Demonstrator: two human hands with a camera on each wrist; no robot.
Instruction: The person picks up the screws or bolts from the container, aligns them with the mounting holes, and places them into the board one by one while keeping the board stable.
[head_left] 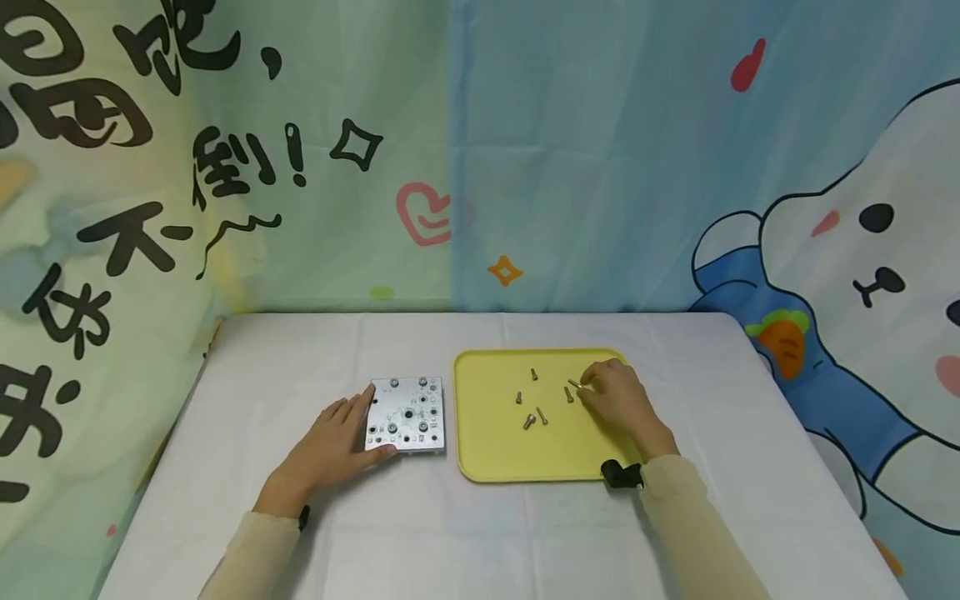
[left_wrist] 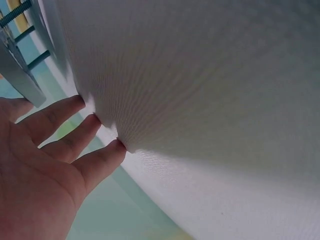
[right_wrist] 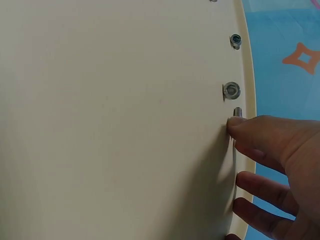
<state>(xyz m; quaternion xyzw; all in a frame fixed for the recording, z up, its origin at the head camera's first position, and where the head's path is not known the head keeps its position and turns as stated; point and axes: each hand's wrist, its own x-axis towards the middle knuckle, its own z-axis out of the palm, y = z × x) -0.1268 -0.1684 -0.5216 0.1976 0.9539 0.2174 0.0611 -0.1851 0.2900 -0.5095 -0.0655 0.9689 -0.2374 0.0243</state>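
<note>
- At far left, a pale green curtain (head_left: pixel 337 267) is carrying bold black lettering behind a table spread with a white cloth (head_left: pixel 495 533).
- The left hand (head_left: pixel 326 446) is resting at the left side of a silver metal plate (head_left: pixel 407 397), its fingers extending rather than clenching; the index finger is touching the far left corner, the thumb is lying along the near edge, and other fingertips (left_wrist: pixel 120 146) are pressing into the cloth.
- The metal plate is lying on the cloth just left of the tray, its top showing holes and round screw heads; threaded shanks are jutting from its underside in the left wrist view.
- A yellow tray (head_left: pixel 483 454) is sitting right of the plate, with five loose screws (head_left: pixel 529 422) lying scattered inside.
- The right hand (head_left: pixel 618 404) is reaching over the tray's right side, thumb and finger pinching another small screw (head_left: pixel 573 383).
- At far right, a white cartoon animal (head_left: pixel 810 258) is wearing blue with a carrot on it.
</note>
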